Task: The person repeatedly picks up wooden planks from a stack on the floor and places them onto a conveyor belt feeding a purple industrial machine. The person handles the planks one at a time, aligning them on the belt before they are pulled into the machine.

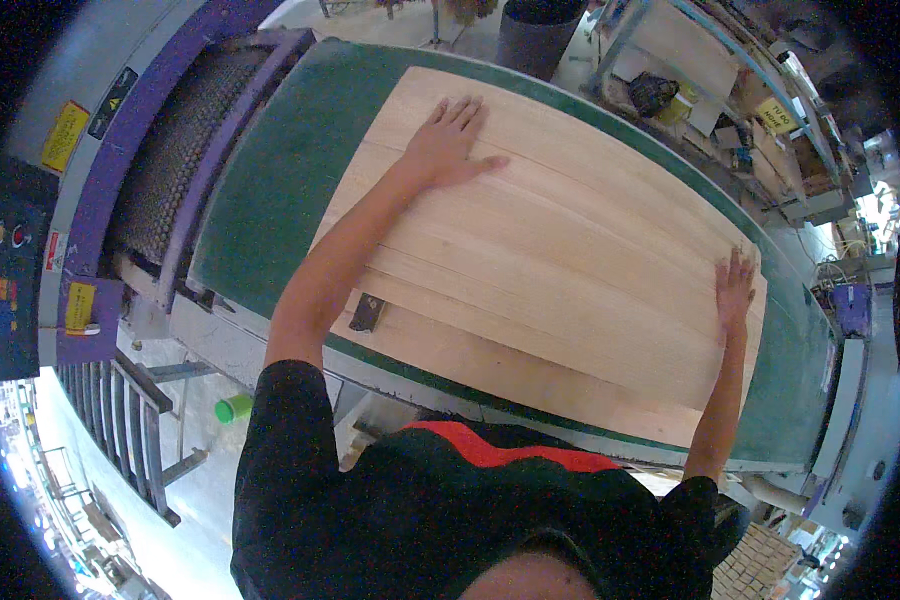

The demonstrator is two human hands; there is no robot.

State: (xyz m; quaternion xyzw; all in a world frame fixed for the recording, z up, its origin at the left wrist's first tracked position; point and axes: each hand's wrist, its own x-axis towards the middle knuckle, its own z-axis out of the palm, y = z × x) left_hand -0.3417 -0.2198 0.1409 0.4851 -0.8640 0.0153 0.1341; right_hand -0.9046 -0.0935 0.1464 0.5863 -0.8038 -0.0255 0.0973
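Observation:
A wide pale wooden panel (560,250), with long seams running across it, lies on a green conveyor belt (255,215). My left hand (448,145) rests flat on the panel near its far left corner, fingers stretched out and thumb apart. My right hand (736,287) lies on the panel's right end, its fingers extended over the wood. Neither hand holds anything. A small dark block (367,312) sits on the panel's near left part, beside my left forearm; its exact kind is unclear.
At the left stands a purple and grey machine (185,150) with a textured roller or belt at its opening. Another grey machine part (850,420) borders the right. Behind the belt are a dark bin (540,35) and cluttered shelves (730,90). A green container (233,408) lies below left.

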